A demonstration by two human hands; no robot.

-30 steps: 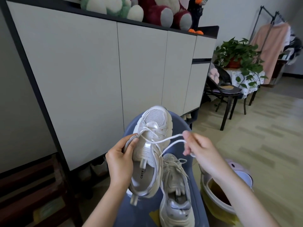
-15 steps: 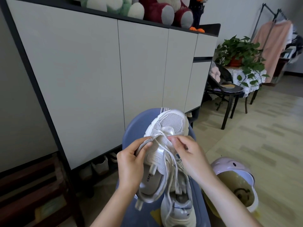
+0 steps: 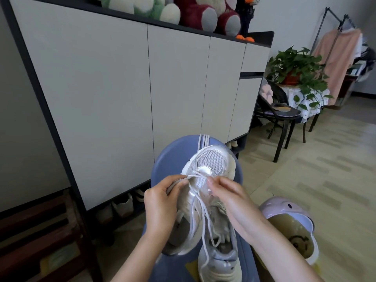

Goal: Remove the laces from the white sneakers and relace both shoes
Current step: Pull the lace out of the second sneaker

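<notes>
Head view only. No readable writing anywhere: insole print of the held sneaker hidden behind the left hand, and the mark inside the pink bucket too blurred to read.

Containers next. Pink bucket low on the right, lid tipped open, yellowish-brown inside with a dark smiley-like mark on it. Orange pot under a leafy plant on a small cloth-covered table in the far corner. Open shelf at the foot of the grey cabinet holding a few shoes, dim and hard to make out.

Held sneaker: white and silver, mesh toe pointing up and away, shiny panel behind the toe, chunky cream sole edge, lifted above a blue stool. White lace crossed through the front eyelets only, loose ends hanging down over the tongue. Left hand wrapped round the side of the shoe, thumb and forefinger pinching the lace at the left eyelets. Right hand curled over the tongue, fingertips pinching near the right eyelets; exactly what sits between them, impossible to tell. Second sneaker lying on the stool beneath, just under the right wrist, opening toward the camera, grey heel tab showing, its own lace loosened.

Plush toys lined up on top of the cabinet; black chair beside the table; pink garment on a rack behind.
</notes>
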